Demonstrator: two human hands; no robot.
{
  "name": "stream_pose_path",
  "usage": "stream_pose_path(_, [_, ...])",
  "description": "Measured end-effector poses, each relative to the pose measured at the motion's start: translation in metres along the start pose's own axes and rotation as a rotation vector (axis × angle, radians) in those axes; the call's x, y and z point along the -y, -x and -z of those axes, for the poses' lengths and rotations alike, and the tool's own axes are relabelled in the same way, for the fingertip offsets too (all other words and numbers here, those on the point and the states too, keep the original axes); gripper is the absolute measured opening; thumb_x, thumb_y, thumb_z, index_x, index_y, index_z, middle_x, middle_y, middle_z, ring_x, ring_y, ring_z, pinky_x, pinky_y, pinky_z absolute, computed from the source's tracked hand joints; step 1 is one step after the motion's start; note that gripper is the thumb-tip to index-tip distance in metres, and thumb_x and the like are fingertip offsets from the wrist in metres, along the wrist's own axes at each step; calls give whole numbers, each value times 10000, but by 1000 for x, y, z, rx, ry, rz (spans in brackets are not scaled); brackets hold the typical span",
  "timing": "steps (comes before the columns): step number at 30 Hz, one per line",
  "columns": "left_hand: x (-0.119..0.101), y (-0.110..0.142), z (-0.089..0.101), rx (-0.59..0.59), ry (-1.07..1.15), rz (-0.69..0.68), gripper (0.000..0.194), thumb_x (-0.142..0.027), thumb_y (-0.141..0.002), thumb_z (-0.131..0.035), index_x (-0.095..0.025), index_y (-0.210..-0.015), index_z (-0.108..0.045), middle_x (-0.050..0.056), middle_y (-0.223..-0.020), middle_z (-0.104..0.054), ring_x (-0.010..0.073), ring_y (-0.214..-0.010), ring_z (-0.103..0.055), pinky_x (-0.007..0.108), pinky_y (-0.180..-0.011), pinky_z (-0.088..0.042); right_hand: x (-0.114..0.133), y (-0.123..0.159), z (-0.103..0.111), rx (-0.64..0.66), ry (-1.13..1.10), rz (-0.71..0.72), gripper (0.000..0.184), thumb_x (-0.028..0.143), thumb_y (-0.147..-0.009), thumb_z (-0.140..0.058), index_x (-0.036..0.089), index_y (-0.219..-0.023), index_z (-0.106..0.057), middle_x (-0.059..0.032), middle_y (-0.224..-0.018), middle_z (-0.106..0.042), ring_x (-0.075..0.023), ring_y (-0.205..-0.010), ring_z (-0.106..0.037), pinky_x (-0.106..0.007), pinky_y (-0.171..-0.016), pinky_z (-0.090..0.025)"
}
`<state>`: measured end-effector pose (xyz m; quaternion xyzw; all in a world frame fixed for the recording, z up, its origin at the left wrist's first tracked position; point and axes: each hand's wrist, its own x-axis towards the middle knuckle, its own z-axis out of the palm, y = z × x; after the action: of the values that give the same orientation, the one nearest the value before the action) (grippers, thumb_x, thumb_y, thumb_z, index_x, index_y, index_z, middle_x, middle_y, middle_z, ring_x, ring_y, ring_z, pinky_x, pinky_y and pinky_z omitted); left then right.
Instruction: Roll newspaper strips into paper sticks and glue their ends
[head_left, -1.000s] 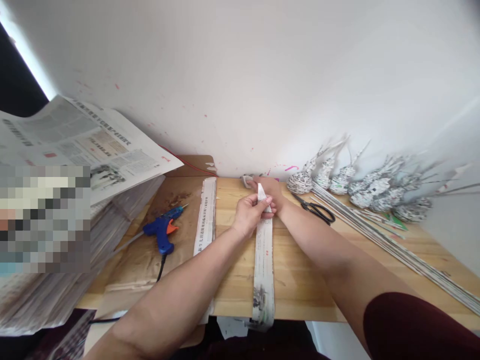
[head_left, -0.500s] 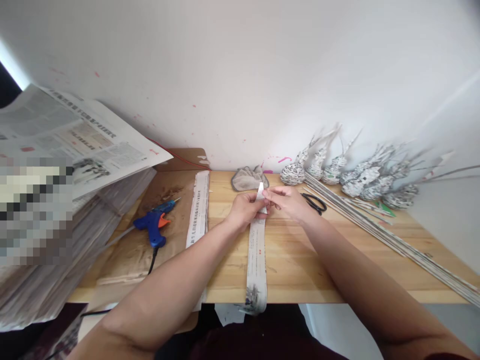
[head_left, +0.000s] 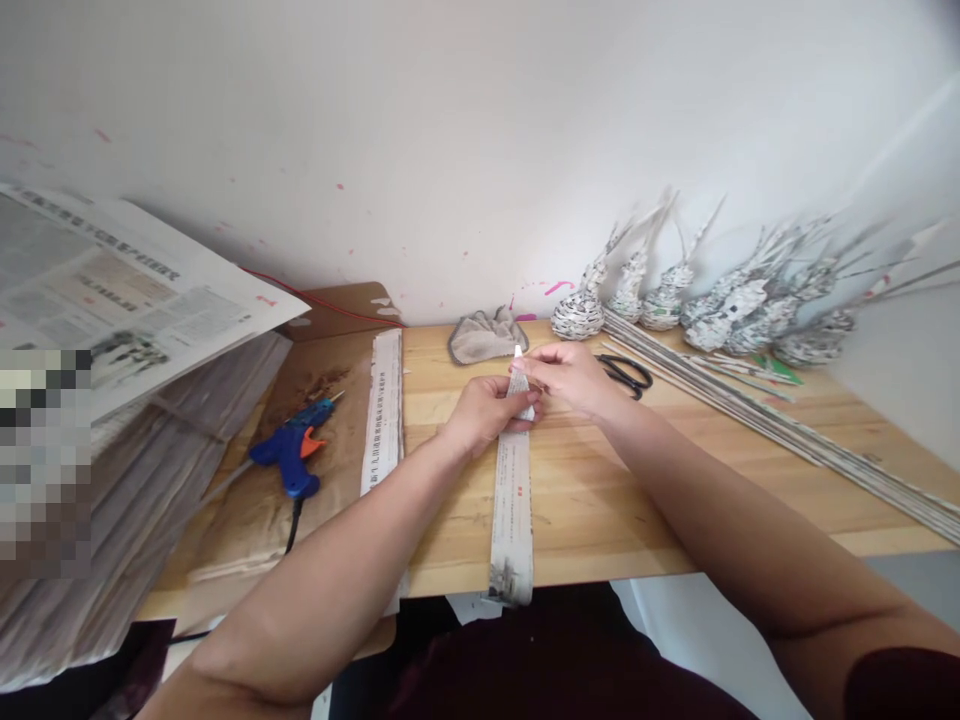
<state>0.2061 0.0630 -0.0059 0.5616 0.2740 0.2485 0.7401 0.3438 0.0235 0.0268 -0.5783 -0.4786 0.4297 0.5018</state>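
Observation:
A long newspaper strip (head_left: 512,500) lies on the wooden table (head_left: 675,470), running from the front edge toward the wall. My left hand (head_left: 480,412) is closed on the strip's far end, fingers curled over it. My right hand (head_left: 571,378) pinches the same raised end from the right, at its folded tip. A second newspaper strip (head_left: 381,410) lies flat to the left, untouched.
A blue glue gun (head_left: 289,458) rests on brown cardboard (head_left: 259,510) at left, beside a tall newspaper stack (head_left: 112,400). A grey cloth (head_left: 484,337) sits by the wall. Black scissors (head_left: 628,372), rolled paper sticks (head_left: 787,430) and several woven paper pieces (head_left: 675,300) fill the right.
My right hand drew back from the cloth by the wall and now pinches the strip's tip together with my left hand. The view shifted downward and left.

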Motion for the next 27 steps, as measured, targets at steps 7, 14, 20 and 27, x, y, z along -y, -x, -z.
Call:
stream_pose_path(7, [-2, 2, -4, 35, 11, 17, 315, -371, -709, -682, -108, -881, -654, 73, -779, -663, 149, -697, -630, 299, -643, -535, -7, -3, -1, 63, -155, -8, 367, 500, -637, -722, 187, -665, -534, 40, -457, -521, -102, -316, -460, -243, -311, -380])
stream_pose_path(14, [-6, 5, -5, 20, 35, 43, 291, -336, -708, -688, -88, -856, -656, 72, -754, -650, 149, -695, -627, 288, -644, -531, 1, -2, 7, 149, -21, 19, 329, 467, -694, -682, 149, -715, -601, 26, -491, -557, -77, -376, -490, -198, -364, -334])
stream_pose_path(20, [-6, 6, -4, 95, 20, 61, 344, -359, -694, -704, -117, -931, -642, 70, -792, -655, 146, -716, -631, 295, -670, -522, -1, -4, 10, 96, -25, 24, 276, 396, -688, -690, 131, -751, -645, 25, -518, -558, -58, -416, -443, -199, -397, -310])
stream_pose_path(27, [-4, 7, -4, 134, -14, 134, 377, -283, -621, -763, -133, -932, -610, 50, -753, -652, 142, -681, -632, 290, -643, -514, -1, -5, 7, 6, -116, 4, 281, 377, -645, -725, 117, -729, -661, 26, -531, -523, -49, -440, -387, -206, -390, -239])
